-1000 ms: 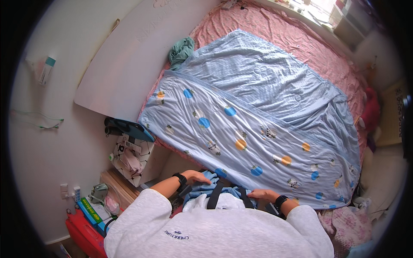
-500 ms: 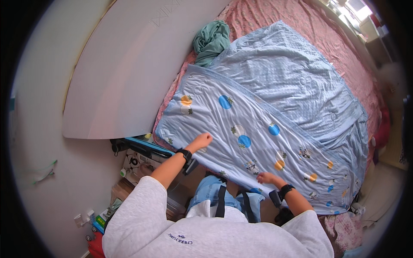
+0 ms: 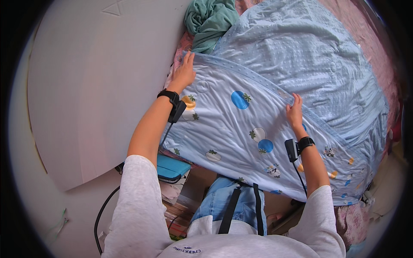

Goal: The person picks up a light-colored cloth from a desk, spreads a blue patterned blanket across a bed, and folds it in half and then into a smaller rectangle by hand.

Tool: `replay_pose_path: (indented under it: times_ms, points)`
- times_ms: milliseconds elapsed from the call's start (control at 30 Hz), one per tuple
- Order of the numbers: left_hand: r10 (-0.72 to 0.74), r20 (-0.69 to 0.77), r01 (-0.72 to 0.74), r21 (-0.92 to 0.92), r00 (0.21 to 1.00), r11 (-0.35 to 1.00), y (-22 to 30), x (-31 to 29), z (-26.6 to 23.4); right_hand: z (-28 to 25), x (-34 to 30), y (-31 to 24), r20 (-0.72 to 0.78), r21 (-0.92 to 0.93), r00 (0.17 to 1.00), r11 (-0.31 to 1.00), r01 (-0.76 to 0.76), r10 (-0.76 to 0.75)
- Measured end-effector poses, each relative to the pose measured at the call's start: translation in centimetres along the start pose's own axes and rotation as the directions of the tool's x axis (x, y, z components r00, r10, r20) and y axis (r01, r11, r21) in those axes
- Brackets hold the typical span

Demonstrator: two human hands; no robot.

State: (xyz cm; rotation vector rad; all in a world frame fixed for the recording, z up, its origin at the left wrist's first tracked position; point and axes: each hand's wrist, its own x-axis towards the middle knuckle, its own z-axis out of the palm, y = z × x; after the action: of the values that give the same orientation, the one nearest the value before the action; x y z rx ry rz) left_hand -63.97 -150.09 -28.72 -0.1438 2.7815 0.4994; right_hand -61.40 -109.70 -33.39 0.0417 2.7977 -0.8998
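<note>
Pink-sheeted bed (image 3: 361, 26) beside pale panel (image 3: 86, 94) | blue blanket (image 3: 266, 109) spread across it, flap edge (image 3: 258, 78) running far left to near right | left hand (image 3: 184, 74) at edge's far-left corner, right hand (image 3: 295, 113) around mid-edge | both meet cloth; pinching or merely resting, cannot tell

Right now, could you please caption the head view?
Left hand and right hand at the border of a light-blue printed blanket.

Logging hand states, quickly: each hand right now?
Left hand: fingers extended at the light-blue patterned fabric blanket's upper-left corner; grip cannot be told.
Right hand: loosely open over it, nothing visibly held.
</note>
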Motion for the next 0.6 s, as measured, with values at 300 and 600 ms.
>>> replay_pose_path:
  times_ms: [300,600]
  points:
    - [-0.022,0.252,-0.013,0.137,0.968,0.990,1.5,5.4,0.6,-0.2,2.5,5.4,0.312,-0.083,0.934,0.985,-0.154,0.173]
    - [-0.093,-0.097,0.094,0.006,0.991,0.996,3.2,9.3,3.4,1.1,3.6,5.3,0.324,-0.063,0.924,0.979,-0.193,0.203]
